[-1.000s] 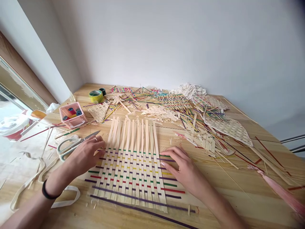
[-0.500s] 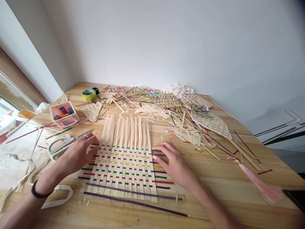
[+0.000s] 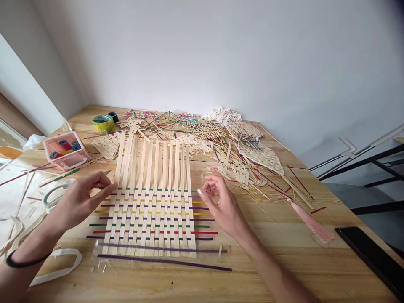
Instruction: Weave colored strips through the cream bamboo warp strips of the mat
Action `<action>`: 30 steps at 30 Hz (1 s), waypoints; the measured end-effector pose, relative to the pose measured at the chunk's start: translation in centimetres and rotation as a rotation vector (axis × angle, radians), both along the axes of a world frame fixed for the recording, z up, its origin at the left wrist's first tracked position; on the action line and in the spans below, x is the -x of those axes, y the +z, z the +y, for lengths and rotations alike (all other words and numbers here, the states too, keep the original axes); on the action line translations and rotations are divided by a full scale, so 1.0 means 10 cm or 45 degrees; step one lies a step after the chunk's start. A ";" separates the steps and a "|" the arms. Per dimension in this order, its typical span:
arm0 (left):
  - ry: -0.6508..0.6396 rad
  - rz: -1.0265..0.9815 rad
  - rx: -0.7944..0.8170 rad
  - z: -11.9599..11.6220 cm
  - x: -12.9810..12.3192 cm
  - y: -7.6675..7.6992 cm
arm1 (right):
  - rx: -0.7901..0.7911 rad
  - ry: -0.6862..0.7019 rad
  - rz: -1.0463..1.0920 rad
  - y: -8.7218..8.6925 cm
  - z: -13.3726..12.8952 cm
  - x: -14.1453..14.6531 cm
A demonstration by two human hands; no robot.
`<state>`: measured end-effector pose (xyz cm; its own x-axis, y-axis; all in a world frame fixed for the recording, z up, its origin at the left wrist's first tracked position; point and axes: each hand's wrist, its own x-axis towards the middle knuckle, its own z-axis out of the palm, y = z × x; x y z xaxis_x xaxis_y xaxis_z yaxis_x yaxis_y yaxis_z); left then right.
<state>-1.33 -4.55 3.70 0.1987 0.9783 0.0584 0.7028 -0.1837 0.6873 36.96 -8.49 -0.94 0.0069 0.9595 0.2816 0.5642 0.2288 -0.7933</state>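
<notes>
A mat (image 3: 154, 214) of pale flat bamboo strips, woven crosswise with thin coloured strips, lies in front of me. At its upper woven row, my left hand (image 3: 83, 198) pinches the left end of a green strip (image 3: 164, 190). The thumb and fingers of my right hand (image 3: 221, 204) are closed at that strip's right end, just beyond the mat's edge. Above this row the pale strips (image 3: 154, 164) stand unwoven and slightly lifted. Clear tape and a purple strip (image 3: 164, 263) lie along the mat's near edge.
Scissors (image 3: 55, 195) lie partly behind my left hand, near a pink box (image 3: 66, 151) of thread spools. Yellow tape (image 3: 103, 124) and heaped strip scraps (image 3: 195, 145) fill the back. A pink tassel (image 3: 311, 221) and a phone (image 3: 372, 261) lie on the right.
The view has shifted right, so the mat appears farther left. The upper green strip's ends now meet my fingers, and my right fingers have drawn together off the mat's edge.
</notes>
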 end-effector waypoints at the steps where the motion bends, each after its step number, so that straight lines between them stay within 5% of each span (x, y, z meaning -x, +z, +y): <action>1: 0.008 -0.030 0.033 0.00 0.00 0.01 | 0.041 0.013 0.055 0.00 -0.01 0.01; 8: 0.042 -0.236 0.125 -0.04 0.02 0.03 | 0.150 -0.004 0.082 -0.01 -0.09 0.09; 20: 0.062 -0.213 0.122 -0.05 0.00 0.03 | 0.321 0.155 0.310 0.03 -0.09 0.09; 30: 0.075 -0.210 0.080 -0.05 -0.01 0.04 | 0.202 0.107 0.209 0.06 -0.12 0.13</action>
<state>-1.19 -5.02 4.05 0.1339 0.9907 0.0236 0.5878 -0.0986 0.8030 35.62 -9.65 -0.29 -0.0419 0.9908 0.1289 0.4086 0.1348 -0.9027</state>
